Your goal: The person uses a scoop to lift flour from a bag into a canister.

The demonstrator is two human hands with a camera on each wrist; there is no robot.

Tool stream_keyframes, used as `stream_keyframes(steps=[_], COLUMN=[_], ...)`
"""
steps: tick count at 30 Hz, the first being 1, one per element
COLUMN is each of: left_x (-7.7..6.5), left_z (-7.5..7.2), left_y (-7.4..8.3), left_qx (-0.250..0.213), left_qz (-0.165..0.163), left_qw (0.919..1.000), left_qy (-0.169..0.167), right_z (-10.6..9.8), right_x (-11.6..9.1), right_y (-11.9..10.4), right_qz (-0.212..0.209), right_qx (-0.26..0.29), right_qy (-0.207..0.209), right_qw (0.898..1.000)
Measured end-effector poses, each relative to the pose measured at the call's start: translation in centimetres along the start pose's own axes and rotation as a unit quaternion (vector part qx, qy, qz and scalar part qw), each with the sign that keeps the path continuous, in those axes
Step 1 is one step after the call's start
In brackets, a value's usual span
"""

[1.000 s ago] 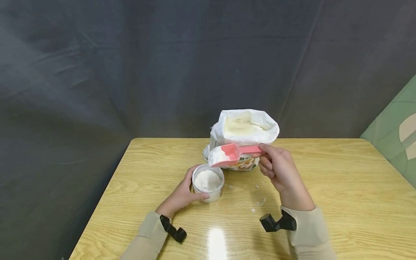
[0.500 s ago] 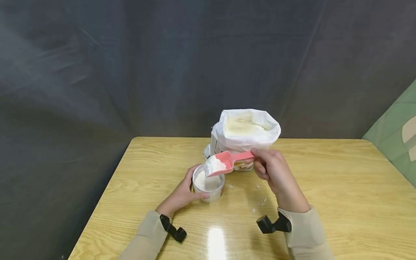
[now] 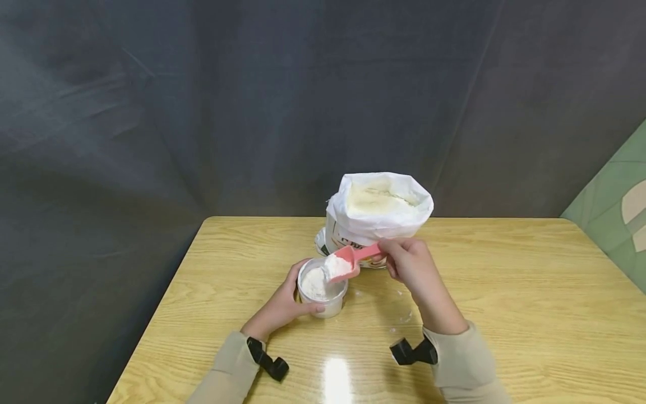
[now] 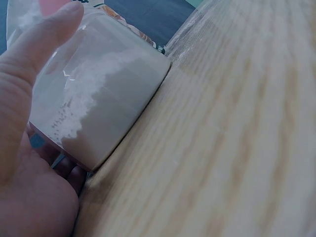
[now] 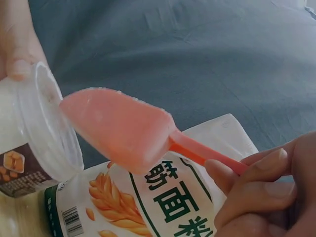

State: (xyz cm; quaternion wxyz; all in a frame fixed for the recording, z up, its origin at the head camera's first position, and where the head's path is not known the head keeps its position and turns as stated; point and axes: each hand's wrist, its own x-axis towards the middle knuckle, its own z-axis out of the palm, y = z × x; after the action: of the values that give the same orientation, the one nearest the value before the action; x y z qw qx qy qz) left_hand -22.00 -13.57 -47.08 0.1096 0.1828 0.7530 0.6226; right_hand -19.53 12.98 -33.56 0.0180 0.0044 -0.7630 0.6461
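My left hand (image 3: pixel 282 306) curls round a clear plastic tub (image 3: pixel 330 308) on the table, thumb on the near side; white flour lies inside it. The left wrist view shows flour through the wall of the tub (image 4: pixel 113 98). With my right hand (image 3: pixel 411 266) I pinch the handle of a pink scoop (image 3: pixel 357 257), whose flour-filled tip tilts down over the tub's rim. From below, in the right wrist view, the scoop (image 5: pixel 118 126) hides its load. Just behind stands an opened white flour bag (image 3: pixel 424 210), its folded top showing pale flour.
Small spills of flour (image 3: pixel 406 318) dot the wooden table (image 3: pixel 530 292) right of the tub. A dark curtain (image 3: pixel 303 112) hangs behind the table, and a green patterned surface (image 3: pixel 615 196) is at far right. Black wrist mounts (image 3: pixel 267 359) sit on both sleeves.
My right hand has brought the scoop left and down, from in front of the bag to over the tub, and tipped it further. The left hand stays round the tub.
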Motion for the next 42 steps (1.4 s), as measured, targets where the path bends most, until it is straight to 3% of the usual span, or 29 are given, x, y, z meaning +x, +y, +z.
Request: stream_keyframes(steps=[11,24,33,42], left_x=[0.1,0.2,0.1,0.1], left_z=[0.0,0.0,-0.1,-0.2], left_y=[0.0,-0.1,-0.1,-0.1], left_qx=[0.002,0.003,-0.002,-0.002], left_qz=[0.003,0.005,0.008,0.003], left_qw=[1.0000,1.0000,1.0000,1.0000], left_qy=[0.000,-0.003,-0.003,-0.006], right_z=[0.7,1.0,1.4,1.8], right_x=[-0.1,-0.4,-0.7,-1.3], right_y=[0.3,0.2,0.2,0.1], right_qz=[-0.013,-0.031,-0.082,-0.119], right_qx=[-0.091,-0.159,-0.222,-0.263], right_qy=[0.007,0.010,-0.021,-0.022], right_qw=[0.996,0.987,0.971,0.957])
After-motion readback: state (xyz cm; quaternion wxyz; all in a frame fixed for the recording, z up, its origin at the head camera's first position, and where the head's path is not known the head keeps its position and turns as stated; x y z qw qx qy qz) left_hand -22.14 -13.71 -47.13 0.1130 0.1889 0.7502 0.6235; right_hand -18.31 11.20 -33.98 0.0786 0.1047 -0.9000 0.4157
